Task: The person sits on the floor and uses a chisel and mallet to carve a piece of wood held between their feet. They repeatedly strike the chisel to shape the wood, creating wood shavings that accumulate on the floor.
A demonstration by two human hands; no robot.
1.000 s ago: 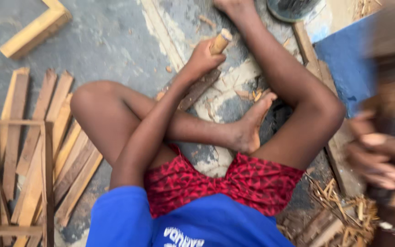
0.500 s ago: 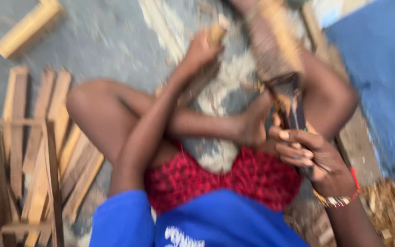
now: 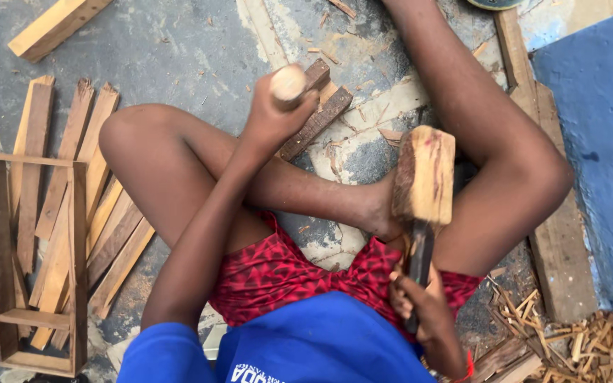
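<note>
Posture: the person sits on a grey concrete floor (image 3: 164, 42) with legs bent and crossed, one foot tucked in front of the red patterned shorts (image 3: 278, 273), a blue shirt (image 3: 321, 347) at the bottom of the view.
Left hand: the left hand (image 3: 272, 117) is wrapped tight around the round, pale wooden handle of a chisel-like tool (image 3: 289, 84), fingers together on it; the handle's blunt end points up toward the camera.
Tool position: the tool stands roughly upright over a dark brown wooden block (image 3: 317, 117) that lies on the floor just beyond the left knee; the tool's tip is hidden behind the hand, so contact with the block cannot be told.
Right hand: the right hand (image 3: 423, 308) is clamped on the dark handle of a wooden mallet with a thick, pale rectangular head (image 3: 426, 174).
Mallet position: the head is raised above the crossed foot, to the right of the chisel handle and apart from it, its broad face turned up.
Left of the person: a stack of flat, light wooden slats (image 3: 65, 184) lies fanned on the floor, with a small open wooden frame (image 3: 37, 262) resting on top of them.
Top left: a single pale wooden bar (image 3: 54, 27) lies alone.
Right side: a long weathered plank (image 3: 544, 191) runs along a blue painted surface (image 3: 597, 142).
Bottom right: a heap of wood chips and splinters (image 3: 583, 347) lies near the plank's end.
</note>
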